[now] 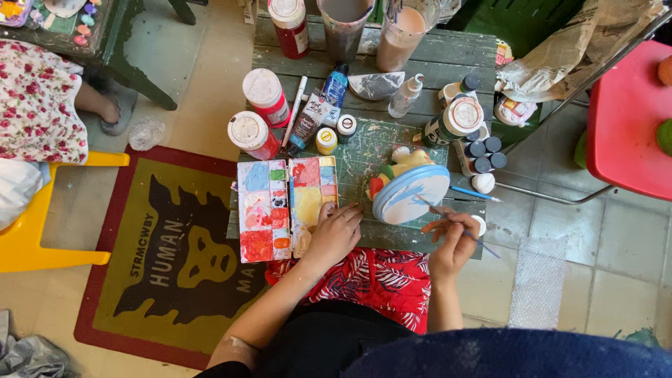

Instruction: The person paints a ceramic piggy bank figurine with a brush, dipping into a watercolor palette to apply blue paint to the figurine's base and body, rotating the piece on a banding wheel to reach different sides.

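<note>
My right hand [453, 241] grips a thin paintbrush [448, 217] whose tip rests on the pale blue round base of a ceramic figurine [409, 189]. The figurine lies tilted on the green wooden table [434, 59], its yellow, red and green body pointing away from me. My left hand [336, 231] rests flat with fingers spread on the table edge, touching the lower right corner of an open paint palette [287, 206] filled with red, blue, yellow and orange paint. A second blue brush [474, 193] lies just right of the figurine.
Red paint jars [257, 112], paint tubes [315, 112], small bottles [479, 150] and cups of murky water [402, 31] crowd the table's far half. A red chair [626, 119] stands at right, a yellow chair [35, 224] and a person in a floral dress [35, 98] at left, a rug [168, 252] below.
</note>
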